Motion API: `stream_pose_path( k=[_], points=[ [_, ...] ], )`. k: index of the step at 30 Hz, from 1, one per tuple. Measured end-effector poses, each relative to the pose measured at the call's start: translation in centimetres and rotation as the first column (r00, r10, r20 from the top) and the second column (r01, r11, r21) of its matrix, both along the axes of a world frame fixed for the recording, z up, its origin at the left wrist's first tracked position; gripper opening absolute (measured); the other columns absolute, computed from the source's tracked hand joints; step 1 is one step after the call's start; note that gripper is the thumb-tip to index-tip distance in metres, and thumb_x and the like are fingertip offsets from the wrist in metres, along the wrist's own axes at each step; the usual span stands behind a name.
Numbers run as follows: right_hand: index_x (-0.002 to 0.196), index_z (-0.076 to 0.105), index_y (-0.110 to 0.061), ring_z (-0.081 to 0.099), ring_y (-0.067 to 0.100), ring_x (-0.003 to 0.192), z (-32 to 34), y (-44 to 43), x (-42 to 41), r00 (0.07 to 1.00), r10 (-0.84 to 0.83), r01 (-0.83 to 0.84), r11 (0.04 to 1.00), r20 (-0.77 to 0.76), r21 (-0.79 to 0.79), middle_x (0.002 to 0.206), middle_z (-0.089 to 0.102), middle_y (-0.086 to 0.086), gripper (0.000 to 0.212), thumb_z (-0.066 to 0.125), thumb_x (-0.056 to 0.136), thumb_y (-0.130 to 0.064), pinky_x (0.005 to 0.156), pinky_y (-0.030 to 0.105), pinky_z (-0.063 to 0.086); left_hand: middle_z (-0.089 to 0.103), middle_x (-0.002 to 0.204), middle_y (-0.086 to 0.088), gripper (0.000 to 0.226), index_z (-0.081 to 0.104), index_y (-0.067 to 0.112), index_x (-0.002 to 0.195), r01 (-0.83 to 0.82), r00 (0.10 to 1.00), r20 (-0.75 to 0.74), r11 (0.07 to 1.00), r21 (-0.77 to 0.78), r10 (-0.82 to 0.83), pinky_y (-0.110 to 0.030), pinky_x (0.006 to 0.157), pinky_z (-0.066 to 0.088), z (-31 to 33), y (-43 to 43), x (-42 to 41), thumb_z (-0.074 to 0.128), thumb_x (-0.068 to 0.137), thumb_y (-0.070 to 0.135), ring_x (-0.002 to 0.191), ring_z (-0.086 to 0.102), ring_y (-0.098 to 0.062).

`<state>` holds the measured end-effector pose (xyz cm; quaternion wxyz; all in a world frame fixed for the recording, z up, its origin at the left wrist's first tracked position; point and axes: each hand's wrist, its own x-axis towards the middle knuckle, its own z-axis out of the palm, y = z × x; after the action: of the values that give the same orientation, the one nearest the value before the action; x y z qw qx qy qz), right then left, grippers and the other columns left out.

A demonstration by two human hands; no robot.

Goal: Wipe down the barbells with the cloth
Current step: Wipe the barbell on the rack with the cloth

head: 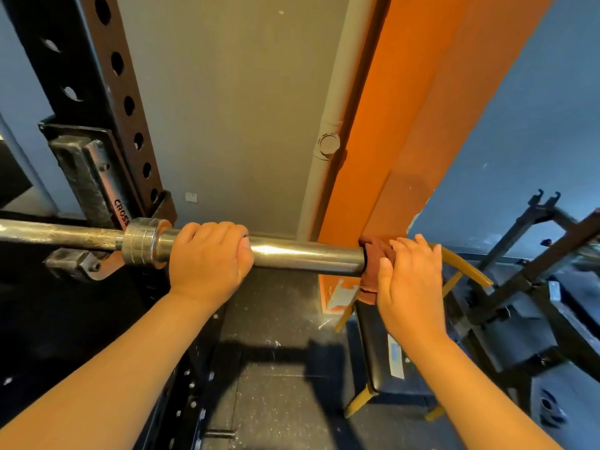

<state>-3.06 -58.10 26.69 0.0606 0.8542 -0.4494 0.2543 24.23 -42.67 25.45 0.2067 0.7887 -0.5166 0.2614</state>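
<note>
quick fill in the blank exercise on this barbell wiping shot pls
1. The left hand grips the barbell sleeve, while the right hand presses on its ____.
2. Between the right hand and the barbell lies the ____.
3. The pillar behind the barbell is painted ____.

Missing words: end; cloth; orange.

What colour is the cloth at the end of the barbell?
Reddish brown, in the head view: the cloth is pressed there by the right hand.
</note>
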Motion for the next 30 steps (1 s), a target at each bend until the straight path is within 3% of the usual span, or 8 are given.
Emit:
stream_pose_path(
  k=[7, 11, 15, 18, 21, 24, 27, 30],
  points=[
    [0.146, 0.048, -0.015, 0.046, 0.023, 0.134, 0.2, 2.8, 4.4, 0.928, 0.352, -0.353, 0.936, -0.125, 0.013, 0.141, 0.053, 0.003, 0.049, 0.032, 0.109, -0.042, 0.123, 0.045, 0.025, 0.049, 0.061, 0.009, 0.043, 0.057, 0.026, 0.069, -0.059, 0.998, -0.004, 0.990, 0.129, 0.060, -0.032, 0.061, 0.027, 1.7, -0.3, 0.3, 0.026, 0.097, 0.036, 0.055, 0.045, -0.016],
    [0.136, 0.057, -0.009, 0.044, 0.032, 0.137, -0.1, 2.2, 2.5, 0.980, 0.158, -0.163, 0.986, 0.122, 0.025, 0.139, 0.057, 0.011, 0.052, 0.025, 0.108, -0.038, 0.125, 0.050, 0.019, 0.045, 0.059, 0.010, 0.043, 0.055, 0.027, 0.066, -0.062, 0.998, -0.017, 0.990, 0.125, 0.064, -0.033, 0.060, 0.024, 1.9, -0.1, 0.1, 0.025, 0.096, 0.037, 0.054, 0.040, -0.016],
    [0.148, 0.050, -0.012, 0.039, 0.039, 0.141, -0.5, 5.9, 7.3, 0.988, 0.151, -0.151, 0.988, -0.013, -0.023, 0.145, 0.051, 0.017, 0.054, 0.029, 0.106, -0.038, 0.123, 0.056, 0.019, 0.048, 0.066, 0.009, 0.041, 0.052, 0.028, 0.072, -0.043, 0.998, -0.029, 0.990, 0.138, 0.048, -0.035, 0.062, 0.024, 2.2, 0.3, -0.3, 0.022, 0.099, 0.034, 0.060, 0.039, -0.017],
    [0.151, 0.044, -0.015, 0.042, 0.040, 0.135, -1.0, 7.7, 10.7, 0.959, 0.269, -0.275, 0.960, -0.090, -0.060, 0.140, 0.050, 0.019, 0.054, 0.036, 0.107, -0.044, 0.119, 0.058, 0.026, 0.063, 0.087, 0.001, 0.032, 0.060, 0.024, 0.089, 0.075, 0.993, -0.098, 0.993, 0.089, -0.066, -0.037, 0.074, 0.038, 2.0, 1.2, -0.3, 0.033, 0.105, 0.031, 0.077, 0.055, -0.021],
    [0.148, 0.048, -0.013, 0.046, 0.034, 0.131, -0.7, 6.5, 9.5, 0.932, 0.341, -0.349, 0.936, -0.119, -0.051, 0.137, 0.053, 0.012, 0.049, 0.042, 0.107, -0.041, 0.116, 0.054, 0.032, 0.065, 0.121, -0.011, 0.032, 0.063, 0.006, 0.126, 0.050, 0.994, -0.102, 0.999, -0.005, -0.050, -0.046, 0.110, 0.036, 0.6, 3.9, 0.2, 0.051, 0.101, 0.021, 0.113, 0.059, -0.031],
    [0.139, 0.054, -0.013, 0.049, 0.030, 0.127, -0.5, 4.5, 6.3, 0.965, 0.263, -0.263, 0.964, -0.018, -0.041, 0.132, 0.057, 0.009, 0.046, 0.034, 0.106, -0.038, 0.118, 0.054, 0.028, 0.052, 0.147, -0.017, 0.047, 0.052, 0.001, 0.143, -0.130, 0.991, -0.029, 0.991, 0.014, 0.130, -0.052, 0.125, 0.014, -0.9, 7.4, 0.9, 0.056, 0.099, 0.017, 0.142, 0.043, -0.035],
    [0.136, 0.057, -0.010, 0.047, 0.035, 0.128, -0.5, 5.4, 7.1, 0.991, 0.122, -0.121, 0.992, 0.052, -0.025, 0.130, 0.057, 0.013, 0.052, 0.028, 0.105, -0.039, 0.120, 0.059, 0.021, 0.029, 0.164, -0.015, 0.066, 0.033, 0.001, 0.155, -0.061, 0.995, -0.070, 0.996, 0.062, 0.065, -0.052, 0.127, 0.013, -1.7, 9.5, 1.5, 0.057, 0.095, 0.015, 0.155, 0.021, -0.031],
    [0.151, 0.044, -0.008, 0.041, 0.042, 0.137, -0.8, 8.9, 11.7, 0.974, 0.215, -0.220, 0.972, -0.066, -0.085, 0.141, 0.051, 0.021, 0.055, 0.031, 0.108, -0.040, 0.123, 0.059, 0.019, 0.014, 0.169, -0.012, 0.082, 0.020, 0.003, 0.160, -0.027, 0.991, -0.129, 0.996, 0.090, 0.039, -0.048, 0.128, 0.007, -1.9, 9.7, 1.6, 0.059, 0.088, 0.009, 0.158, 0.005, -0.027]
  ],
)
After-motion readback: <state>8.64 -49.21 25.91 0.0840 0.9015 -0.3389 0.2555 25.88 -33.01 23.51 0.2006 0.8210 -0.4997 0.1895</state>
